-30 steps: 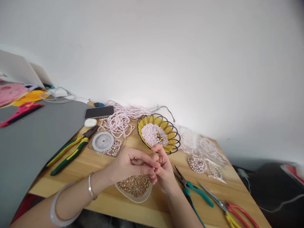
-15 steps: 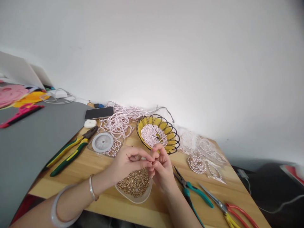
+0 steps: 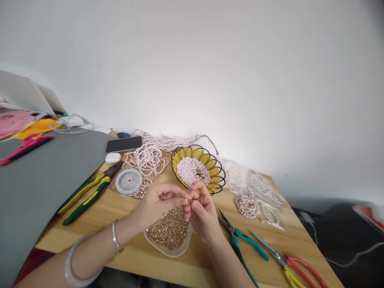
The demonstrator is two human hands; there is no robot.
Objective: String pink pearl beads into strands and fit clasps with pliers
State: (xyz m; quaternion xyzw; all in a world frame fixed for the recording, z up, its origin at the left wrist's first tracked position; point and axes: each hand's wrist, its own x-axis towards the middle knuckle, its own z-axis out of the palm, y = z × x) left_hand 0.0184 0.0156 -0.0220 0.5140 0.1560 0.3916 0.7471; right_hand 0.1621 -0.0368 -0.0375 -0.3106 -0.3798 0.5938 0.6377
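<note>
My left hand (image 3: 159, 203) pinches a tiny shiny bead (image 3: 187, 200) between thumb and forefinger. Fingertip to fingertip with it, my right hand (image 3: 204, 209) is closed with its fingers curled; whatever it grips is too small or hidden to make out. Both hands hover over a pale bowl (image 3: 177, 253) of gold beads (image 3: 169, 231). Just behind them stands a black wire basket (image 3: 221, 165) with a yellow lining, holding pale pink beads (image 3: 192, 170).
Green-yellow pliers (image 3: 87, 200), a spool (image 3: 129, 181), a phone (image 3: 124, 144) and pink bead strands (image 3: 147, 158) lie left and behind. To the right are teal needle-nose pliers (image 3: 250, 243), scissors (image 3: 277, 256) and bagged beads (image 3: 255, 188). A white wall rises behind.
Both hands have shifted very slightly left, still pinched together. A shiny bead now shows at the left fingertips. Nothing on the table has been moved.
</note>
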